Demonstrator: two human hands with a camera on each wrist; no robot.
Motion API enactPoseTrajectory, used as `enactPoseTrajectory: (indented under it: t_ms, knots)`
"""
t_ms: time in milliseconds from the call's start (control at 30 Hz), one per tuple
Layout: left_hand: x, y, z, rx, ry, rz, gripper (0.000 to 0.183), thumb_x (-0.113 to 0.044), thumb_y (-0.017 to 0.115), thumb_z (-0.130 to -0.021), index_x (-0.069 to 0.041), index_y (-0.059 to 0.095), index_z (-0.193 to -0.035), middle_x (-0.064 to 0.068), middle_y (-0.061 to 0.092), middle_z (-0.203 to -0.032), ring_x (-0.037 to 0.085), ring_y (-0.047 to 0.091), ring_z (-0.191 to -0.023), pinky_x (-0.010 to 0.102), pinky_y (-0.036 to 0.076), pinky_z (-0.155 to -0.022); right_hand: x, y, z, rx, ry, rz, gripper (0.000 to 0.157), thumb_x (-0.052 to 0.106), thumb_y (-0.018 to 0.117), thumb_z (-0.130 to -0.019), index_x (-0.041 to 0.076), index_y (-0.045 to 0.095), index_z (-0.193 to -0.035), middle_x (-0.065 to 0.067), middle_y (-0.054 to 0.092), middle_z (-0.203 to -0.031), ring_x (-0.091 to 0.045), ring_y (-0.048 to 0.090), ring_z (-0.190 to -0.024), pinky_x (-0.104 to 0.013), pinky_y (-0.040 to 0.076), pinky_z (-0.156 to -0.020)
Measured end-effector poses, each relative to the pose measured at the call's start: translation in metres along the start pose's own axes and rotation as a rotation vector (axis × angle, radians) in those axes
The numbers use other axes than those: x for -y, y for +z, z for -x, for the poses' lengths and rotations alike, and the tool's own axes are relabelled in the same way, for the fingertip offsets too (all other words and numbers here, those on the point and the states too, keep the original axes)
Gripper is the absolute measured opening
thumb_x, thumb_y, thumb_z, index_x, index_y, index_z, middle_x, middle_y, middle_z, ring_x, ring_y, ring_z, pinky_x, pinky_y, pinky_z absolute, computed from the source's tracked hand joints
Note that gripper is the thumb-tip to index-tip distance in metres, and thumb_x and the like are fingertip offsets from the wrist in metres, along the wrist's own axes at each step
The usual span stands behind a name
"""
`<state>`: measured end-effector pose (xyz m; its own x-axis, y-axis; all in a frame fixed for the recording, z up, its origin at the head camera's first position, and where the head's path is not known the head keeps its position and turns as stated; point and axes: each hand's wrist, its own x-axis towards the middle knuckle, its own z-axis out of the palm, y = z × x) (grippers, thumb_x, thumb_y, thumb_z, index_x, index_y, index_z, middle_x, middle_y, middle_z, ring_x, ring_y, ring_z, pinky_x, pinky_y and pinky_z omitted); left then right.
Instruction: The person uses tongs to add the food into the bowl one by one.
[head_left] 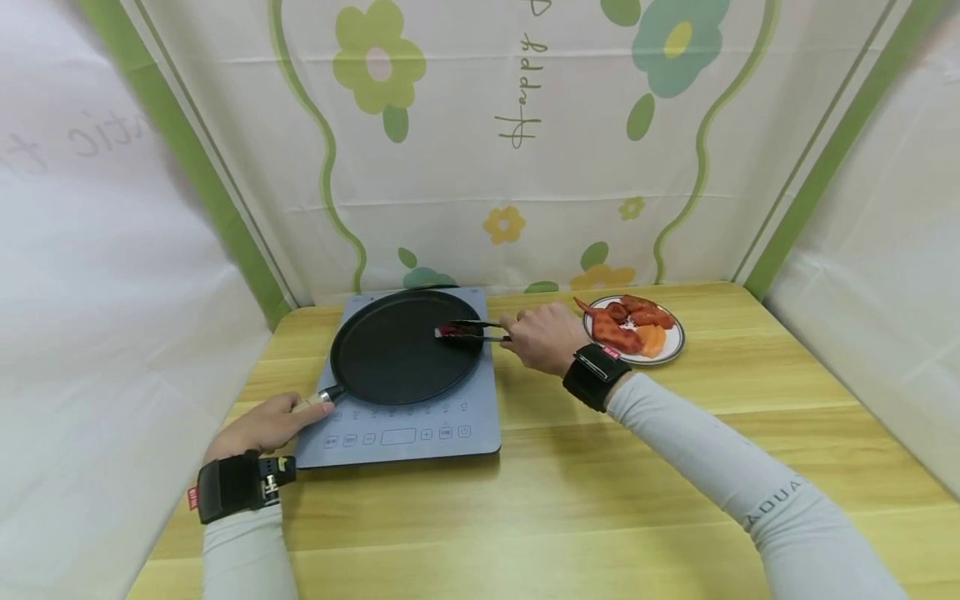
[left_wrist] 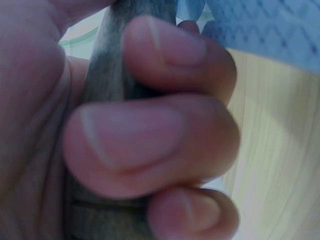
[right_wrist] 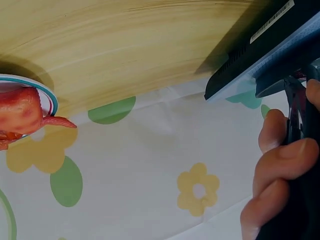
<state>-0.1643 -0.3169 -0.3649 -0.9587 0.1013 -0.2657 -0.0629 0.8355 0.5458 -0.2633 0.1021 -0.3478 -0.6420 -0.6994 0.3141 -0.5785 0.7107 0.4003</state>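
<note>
My left hand (head_left: pixel 273 421) grips the handle (left_wrist: pixel 102 75) of a flat black frying pan (head_left: pixel 397 358), fingers curled round it in the left wrist view. The pan rests on a grey induction cooktop (head_left: pixel 480 417). With my right hand (head_left: pixel 547 337) I hold metal tongs (head_left: pixel 493 331), their tips over the pan's right side. Between the tips is a small dark red piece of food (head_left: pixel 448 332) with a pale end, close over the pan's surface. In the right wrist view my fingers (right_wrist: pixel 282 160) wrap the dark tongs.
A white plate (head_left: pixel 678 342) with a dark rim line stands at the back right of the wooden table (head_left: pixel 585 500). It bears reddish chicken pieces (head_left: pixel 617 333) and orange slices (head_left: pixel 651 340). A flower-printed cloth (head_left: pixel 450 167) hangs behind, with white cloth on both sides.
</note>
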Motion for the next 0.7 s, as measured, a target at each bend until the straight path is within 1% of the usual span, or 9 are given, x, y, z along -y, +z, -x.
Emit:
enactPoseTrajectory:
  t_ms: [100, 233, 533, 600, 700]
  knots:
    - [-0.001, 0.0, 0.0, 0.002, -0.007, -0.002, 0.053, -0.056, 0.056, -0.09, -0.004, 0.045, -0.086, 0.006, 0.041, -0.073, 0.02, 0.042, -0.063, 0.033, 0.034, -0.057, 0.001, 0.0, 0.001, 0.003, 0.003, -0.002, 0.032, 0.048, 0.055, -0.094, 0.016, 0.052, -0.089, 0.003, 0.043, -0.064, -0.014, 0.039, -0.045, -0.033, 0.033, -0.041]
    - [-0.001, -0.001, 0.001, 0.001, -0.007, -0.003, 0.054, -0.057, 0.056, -0.09, -0.004, 0.045, -0.086, 0.006, 0.04, -0.073, 0.02, 0.042, -0.063, 0.033, 0.034, -0.056, 0.003, 0.0, 0.004, 0.005, 0.016, -0.033, 0.035, 0.05, 0.056, -0.092, 0.016, 0.051, -0.092, 0.004, 0.041, -0.064, -0.014, 0.037, -0.045, -0.032, 0.031, -0.041]
    - [-0.001, 0.0, 0.001, -0.001, -0.001, -0.008, 0.053, -0.056, 0.055, -0.091, -0.004, 0.045, -0.085, 0.006, 0.041, -0.073, 0.02, 0.043, -0.063, 0.033, 0.034, -0.057, 0.004, 0.003, 0.013, -0.032, 0.03, -0.057, 0.043, 0.057, 0.056, -0.089, 0.015, 0.049, -0.096, 0.003, 0.04, -0.065, -0.014, 0.036, -0.045, -0.032, 0.03, -0.041]
    - [-0.001, 0.0, 0.001, 0.002, -0.001, -0.007, 0.053, -0.056, 0.055, -0.091, -0.004, 0.044, -0.085, 0.006, 0.041, -0.073, 0.02, 0.043, -0.063, 0.033, 0.034, -0.057, 0.004, 0.003, 0.016, -0.032, 0.041, -0.05, 0.047, 0.059, 0.055, -0.088, 0.014, 0.05, -0.099, 0.002, 0.042, -0.066, -0.014, 0.036, -0.045, -0.032, 0.03, -0.041]
    - [0.0, 0.0, 0.001, 0.008, -0.002, -0.008, 0.053, -0.056, 0.053, -0.091, -0.004, 0.044, -0.086, 0.006, 0.04, -0.073, 0.02, 0.042, -0.063, 0.034, 0.034, -0.057, 0.004, 0.0, 0.019, -0.02, 0.071, -0.045, 0.056, 0.064, 0.053, -0.088, 0.012, 0.053, -0.109, 0.001, 0.045, -0.068, -0.014, 0.036, -0.045, -0.031, 0.031, -0.041]
